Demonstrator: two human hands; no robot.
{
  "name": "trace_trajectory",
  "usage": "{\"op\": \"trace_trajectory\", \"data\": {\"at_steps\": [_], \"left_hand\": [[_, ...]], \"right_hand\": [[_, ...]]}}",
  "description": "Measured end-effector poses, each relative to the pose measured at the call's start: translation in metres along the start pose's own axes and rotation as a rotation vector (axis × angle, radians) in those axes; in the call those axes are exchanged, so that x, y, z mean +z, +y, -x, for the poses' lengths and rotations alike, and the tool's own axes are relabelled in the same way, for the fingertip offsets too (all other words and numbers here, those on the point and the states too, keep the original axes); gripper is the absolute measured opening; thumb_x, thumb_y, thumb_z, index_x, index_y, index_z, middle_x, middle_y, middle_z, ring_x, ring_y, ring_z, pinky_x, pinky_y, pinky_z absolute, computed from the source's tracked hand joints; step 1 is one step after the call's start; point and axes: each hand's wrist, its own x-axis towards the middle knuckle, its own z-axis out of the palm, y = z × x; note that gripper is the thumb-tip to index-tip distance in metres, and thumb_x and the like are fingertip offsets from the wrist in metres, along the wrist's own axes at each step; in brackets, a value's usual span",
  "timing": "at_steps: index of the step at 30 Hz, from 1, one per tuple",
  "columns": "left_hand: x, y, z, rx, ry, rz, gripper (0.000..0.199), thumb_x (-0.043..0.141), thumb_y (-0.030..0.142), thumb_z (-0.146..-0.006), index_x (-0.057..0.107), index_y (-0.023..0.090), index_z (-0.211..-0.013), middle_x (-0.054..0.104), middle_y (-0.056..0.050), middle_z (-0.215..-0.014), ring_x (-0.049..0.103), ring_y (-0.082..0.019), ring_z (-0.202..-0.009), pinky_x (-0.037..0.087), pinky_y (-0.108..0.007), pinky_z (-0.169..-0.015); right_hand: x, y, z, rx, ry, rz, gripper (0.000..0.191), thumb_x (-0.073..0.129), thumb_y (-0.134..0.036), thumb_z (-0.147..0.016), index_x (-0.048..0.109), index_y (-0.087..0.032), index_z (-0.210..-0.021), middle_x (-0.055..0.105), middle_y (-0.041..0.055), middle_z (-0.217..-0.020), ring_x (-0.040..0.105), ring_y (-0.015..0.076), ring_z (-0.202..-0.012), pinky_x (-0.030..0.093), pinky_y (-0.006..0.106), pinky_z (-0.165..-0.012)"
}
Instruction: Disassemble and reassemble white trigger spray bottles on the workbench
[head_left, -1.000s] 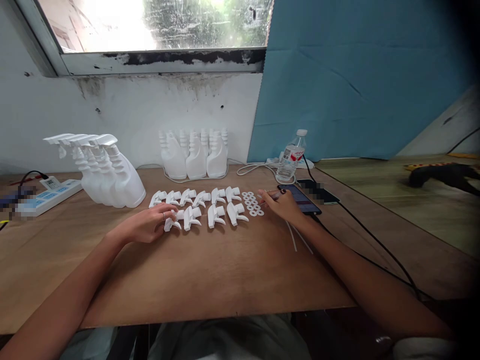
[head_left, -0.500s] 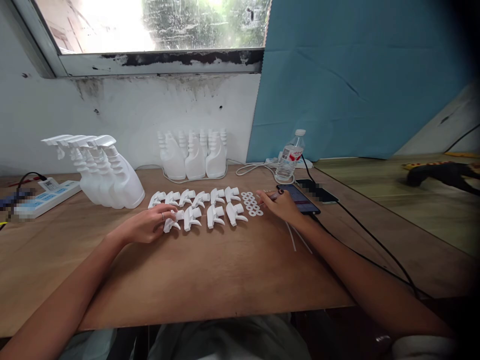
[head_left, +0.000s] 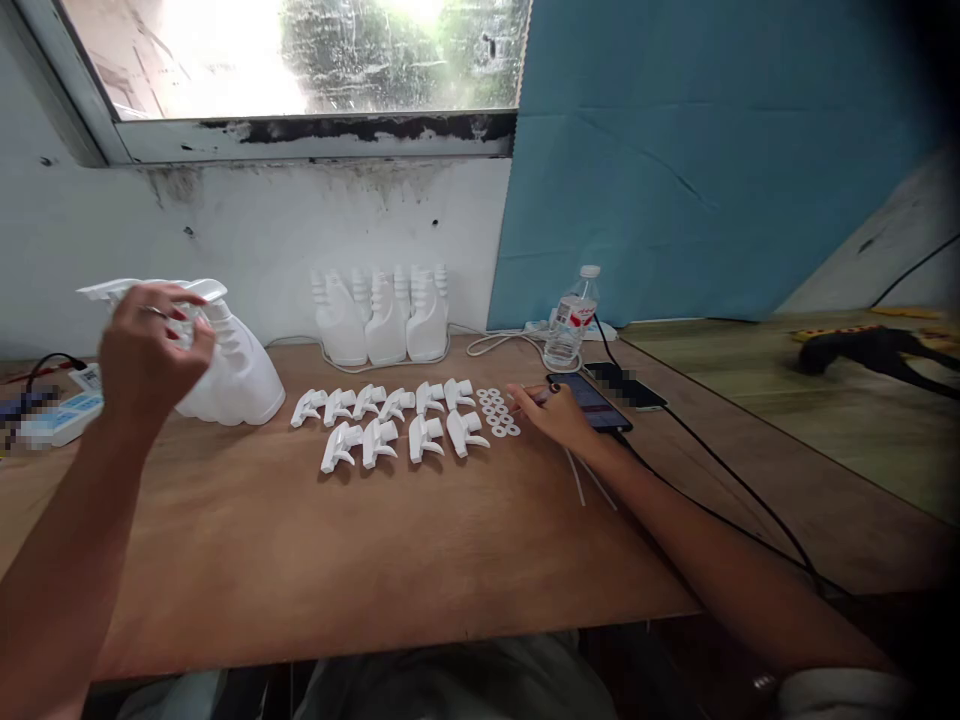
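My left hand [head_left: 156, 350] is raised in front of the white spray bottles with heads fitted [head_left: 251, 375] at the left, its fingers apart and nothing seen in them. My right hand [head_left: 551, 412] rests beside the small white rings [head_left: 497, 411], fingers bent together; what they hold, if anything, is too small to name. Thin white tubes [head_left: 576, 478] stick out below this hand. Two rows of white trigger heads [head_left: 426, 438] lie on the wooden table [head_left: 390, 560], left of the rings.
White bottles without heads [head_left: 386, 330] stand by the wall. A clear water bottle [head_left: 574, 318], a phone [head_left: 592, 402], a second dark phone [head_left: 626, 387] and black cables are at the right. At the far left lies a power strip [head_left: 67, 418].
My left hand has left the trigger heads and moved up and left to the fitted spray bottles. My right hand has stayed by the rings. The view has shifted slightly.
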Motion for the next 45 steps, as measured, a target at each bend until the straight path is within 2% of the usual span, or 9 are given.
{"op": "trace_trajectory", "data": {"at_steps": [3, 7, 12, 20, 28, 33, 37, 41, 45], "left_hand": [[-0.009, -0.006, -0.029, -0.211, 0.061, -0.164, 0.042, 0.051, 0.036, -0.08, 0.059, 0.017, -0.116, 0.067, -0.008, -0.102, 0.061, -0.026, -0.097, 0.049, -0.043, -0.093], [-0.001, -0.01, -0.042, -0.452, -0.067, -0.218, 0.049, 0.056, 0.047, -0.074, 0.061, 0.021, -0.115, 0.069, -0.007, -0.095, 0.062, -0.032, -0.096, 0.05, -0.053, -0.087], [0.012, -0.013, -0.04, -0.567, -0.15, -0.223, 0.043, 0.064, 0.048, -0.067, 0.069, 0.022, -0.101, 0.059, -0.004, -0.069, 0.06, -0.03, -0.085, 0.051, -0.053, -0.083], [0.017, -0.018, -0.043, -0.453, 0.016, -0.012, 0.031, 0.067, 0.029, -0.069, 0.073, 0.019, -0.098, 0.064, -0.001, -0.066, 0.056, -0.013, -0.059, 0.054, -0.028, -0.075], [-0.011, 0.035, -0.042, -0.215, 0.238, 0.321, 0.032, 0.069, 0.029, -0.073, 0.073, 0.019, -0.103, 0.07, -0.004, -0.083, 0.062, -0.014, -0.069, 0.052, -0.025, -0.063], [-0.021, 0.092, -0.04, -0.057, 0.135, 0.629, 0.028, 0.07, 0.021, -0.075, 0.073, 0.019, -0.103, 0.067, -0.001, -0.082, 0.06, -0.01, -0.068, 0.052, -0.02, -0.064], [-0.021, 0.14, -0.036, 0.129, 0.055, 0.723, 0.022, 0.068, 0.02, -0.079, 0.072, 0.022, -0.101, 0.07, 0.002, -0.085, 0.063, -0.01, -0.074, 0.053, -0.021, -0.071], [-0.015, 0.173, -0.027, 0.272, 0.003, 0.766, 0.019, 0.062, 0.024, -0.086, 0.068, 0.026, -0.104, 0.07, 0.002, -0.094, 0.063, -0.011, -0.082, 0.054, -0.023, -0.077], [-0.008, 0.179, -0.025, 0.283, -0.072, 0.803, 0.039, 0.062, 0.034, -0.087, 0.056, 0.028, -0.124, 0.066, -0.002, -0.111, 0.063, -0.015, -0.094, 0.053, -0.028, -0.083]], "right_hand": [[0.002, 0.0, 0.0, -0.01, 0.01, -0.021, 0.055, 0.043, -0.054, -0.091, 0.072, -0.017, -0.063, 0.071, 0.007, -0.062, 0.069, 0.0203, -0.062, 0.045, 0.026, -0.058], [0.001, 0.0, 0.001, -0.022, 0.035, -0.042, 0.053, 0.044, -0.052, -0.091, 0.072, -0.017, -0.063, 0.071, 0.0071, -0.061, 0.069, 0.0207, -0.061, 0.045, 0.026, -0.057], [-0.001, -0.001, 0.001, -0.033, 0.06, -0.066, 0.053, 0.044, -0.053, -0.092, 0.071, -0.016, -0.065, 0.07, 0.0064, -0.061, 0.067, 0.0199, -0.06, 0.046, 0.026, -0.058], [-0.015, -0.017, 0.006, -0.085, 0.032, -0.186, 0.049, 0.039, -0.057, -0.093, 0.069, -0.018, -0.094, 0.066, 0.001, -0.059, 0.058, 0.0132, -0.046, 0.043, 0.024, -0.051], [-0.047, -0.093, -0.007, -0.278, -0.001, -0.245, 0.039, 0.046, -0.047, -0.095, 0.062, -0.018, -0.075, 0.059, -0.0006, -0.057, 0.053, 0.0094, -0.048, 0.039, 0.022, -0.051], [-0.064, -0.15, -0.031, -0.397, -0.014, -0.36, 0.034, 0.059, -0.051, -0.087, 0.063, -0.019, -0.094, 0.065, 0.0008, -0.076, 0.054, 0.0088, -0.056, 0.042, 0.023, -0.054], [-0.076, -0.183, -0.04, -0.467, 0.034, -0.404, 0.05, 0.071, -0.055, -0.074, 0.059, -0.022, -0.111, 0.063, 0.0015, -0.092, 0.055, 0.011, -0.067, 0.042, 0.024, -0.056], [-0.082, -0.192, -0.039, -0.502, 0.095, -0.358, 0.04, 0.075, -0.052, -0.072, 0.06, -0.021, -0.094, 0.056, -0.0014, -0.077, 0.051, 0.0109, -0.065, 0.04, 0.024, -0.052], [-0.083, -0.179, -0.04, -0.426, 0.199, -0.471, 0.037, 0.075, -0.05, -0.072, 0.053, -0.02, -0.077, 0.052, -0.0035, -0.065, 0.05, 0.0095, -0.055, 0.039, 0.024, -0.046]]}}
